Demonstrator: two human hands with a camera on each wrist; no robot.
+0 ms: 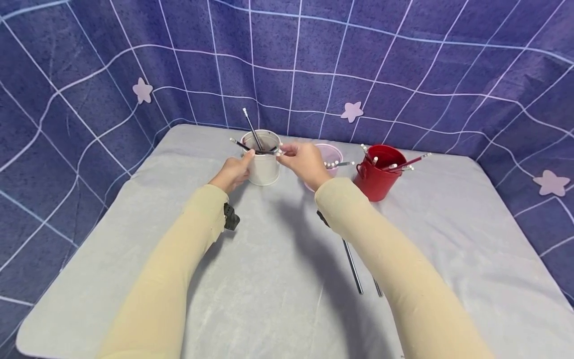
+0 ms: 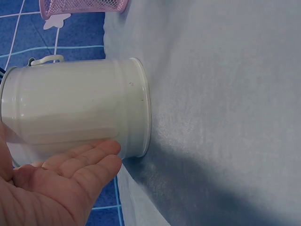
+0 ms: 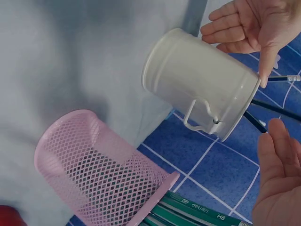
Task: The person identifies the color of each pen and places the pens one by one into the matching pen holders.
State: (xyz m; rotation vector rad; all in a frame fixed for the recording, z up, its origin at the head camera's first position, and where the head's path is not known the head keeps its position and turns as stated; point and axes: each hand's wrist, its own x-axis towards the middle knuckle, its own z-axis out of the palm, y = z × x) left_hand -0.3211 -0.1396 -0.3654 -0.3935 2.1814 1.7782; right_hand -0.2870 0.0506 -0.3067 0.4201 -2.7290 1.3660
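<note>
A cream metal bucket [image 1: 263,171] stands upright near the table's back edge, with several dark pencils [image 1: 252,127] leaning out of its mouth. My left hand [image 1: 233,173] is at its left side, the thumb at the rim and the fingers [image 2: 89,162] straight along the wall in the left wrist view. At the right of the rim, my right hand [image 1: 305,162] pinches the white-tipped end of a dark pencil between thumb and fingertips. The right wrist view shows the bucket's handle [image 3: 190,115] hanging on the side facing the right hand.
A pink mesh pen holder [image 3: 101,165] with green pencils stands right of the cream bucket, partly behind the right hand. Further right is a red bucket [image 1: 376,182] holding several pencils. Two dark pencils [image 1: 353,267] lie on the grey tablecloth [image 1: 260,279] by the right forearm.
</note>
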